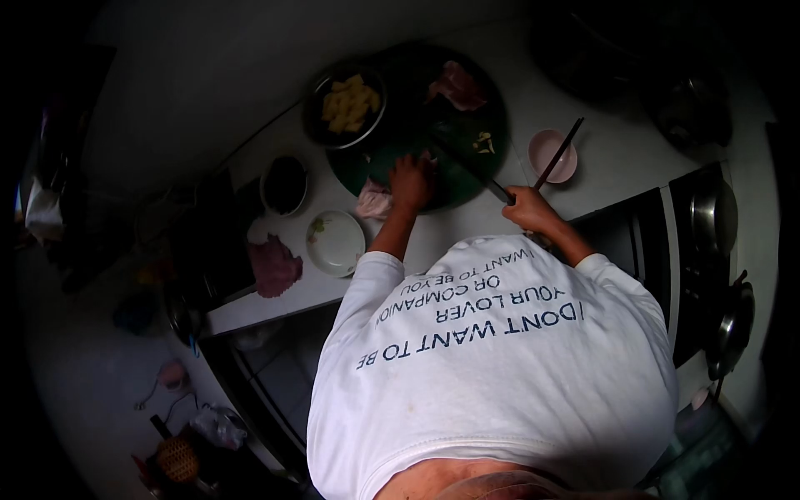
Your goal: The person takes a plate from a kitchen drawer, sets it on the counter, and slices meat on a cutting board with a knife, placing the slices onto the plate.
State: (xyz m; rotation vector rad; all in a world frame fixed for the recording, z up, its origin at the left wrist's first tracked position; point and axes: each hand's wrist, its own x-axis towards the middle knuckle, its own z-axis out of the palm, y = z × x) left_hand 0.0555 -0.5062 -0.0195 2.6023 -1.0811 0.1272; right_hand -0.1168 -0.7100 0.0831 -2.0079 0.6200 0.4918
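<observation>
On the round green cutting board [458, 179], my left hand [412, 180] has its fingers bent down over a small piece that looks like meat, mostly hidden. A pale pink lump, perhaps meat or cloth [374, 200], lies beside its wrist. My right hand [528, 208] is closed on the handle of a knife [475, 167], whose dark blade reaches across the board toward my left fingers. Raw meat [457, 87] lies at the back of the board, and small pale slices [483, 142] lie to the right.
A bowl of yellow chunks [348, 107] stands at the board's back left. Left of the board are a white bowl [335, 243], a dark-filled bowl [284, 185] and a pink cloth [274, 265]. Chopsticks [559, 152] rest on a pink bowl [552, 157] at right, near pans [733, 325].
</observation>
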